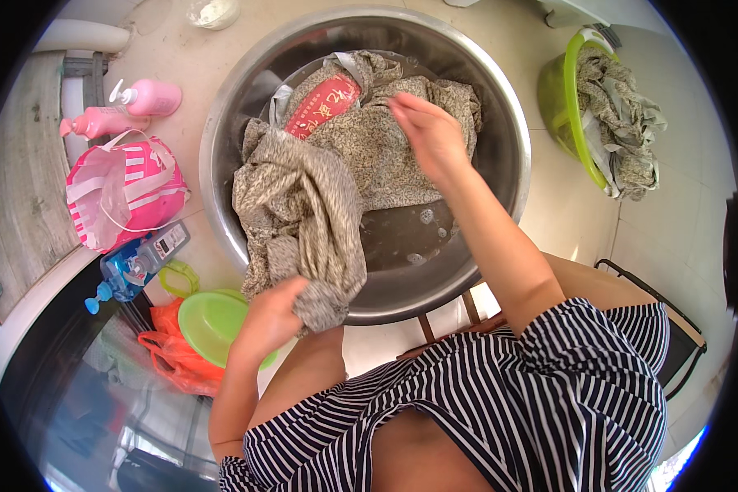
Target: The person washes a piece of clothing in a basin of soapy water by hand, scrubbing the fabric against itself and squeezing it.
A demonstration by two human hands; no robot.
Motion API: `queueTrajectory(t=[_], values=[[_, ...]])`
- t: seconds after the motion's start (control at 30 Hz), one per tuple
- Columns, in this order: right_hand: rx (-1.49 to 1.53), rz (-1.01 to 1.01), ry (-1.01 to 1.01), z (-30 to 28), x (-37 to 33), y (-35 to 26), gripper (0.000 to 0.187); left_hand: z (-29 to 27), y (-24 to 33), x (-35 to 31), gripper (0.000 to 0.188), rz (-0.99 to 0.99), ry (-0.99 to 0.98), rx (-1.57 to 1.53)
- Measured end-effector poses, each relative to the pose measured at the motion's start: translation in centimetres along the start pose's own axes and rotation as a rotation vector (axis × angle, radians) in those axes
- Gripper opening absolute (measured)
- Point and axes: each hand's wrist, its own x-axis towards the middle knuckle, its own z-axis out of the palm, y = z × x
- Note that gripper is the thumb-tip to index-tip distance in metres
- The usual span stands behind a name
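Note:
A large metal basin (500,193) holds murky water (398,242) with a few suds. Soaked in it is a heavy grey-beige speckled cloth (377,168), with a red printed patch (324,107) facing up near the far side. My left hand (272,316) is closed round a bunched end of this cloth at the basin's near left rim, so part of it hangs over the edge. Above the cloth's right half, my right hand (430,135) has its fingers stretched out and holds nothing. I cannot tell whether its fingertips touch the fabric.
At right stands a green tub (572,107) heaped with similar speckled cloth (623,123). Pink pump bottles (154,97), a pink striped bag (127,193), blue and grey bottles (143,254), a green bowl (213,324) and an orange plastic bag (172,353) line the left.

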Motion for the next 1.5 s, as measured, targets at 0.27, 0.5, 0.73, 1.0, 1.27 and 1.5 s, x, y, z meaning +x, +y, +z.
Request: queueTrajectory(t=[0.27,0.5,0.73,1.0,1.27,1.5], values=[[-0.199,0.187,0.213,-7.2,-3.1,6.3,0.028,-6.0,9.2,8.0,0.032,0.395,0.134,0.268],[-0.509,0.178,-0.271,3.3,-11.3,17.4,0.03,-6.5,5.7,15.6,0.033,0.215,0.023,0.828],[-0.805,-0.022,-0.651,6.8,-15.5,16.6,0.018,-5.3,1.3,11.3,0.029,-0.09,0.198,0.806],[-0.923,-0.257,-0.655,4.9,-15.9,17.7,0.028,-2.8,0.7,19.4,0.027,0.445,0.369,0.825],[-0.902,-0.147,-0.71,4.2,-16.3,16.4,0.028,-11.3,2.7,9.1,0.025,0.106,0.713,-0.332],[-0.64,-0.665,-0.571,7.1,-15.0,12.1,0.039,-8.7,-2.8,-0.5,0.019,0.044,0.99,-0.703]])
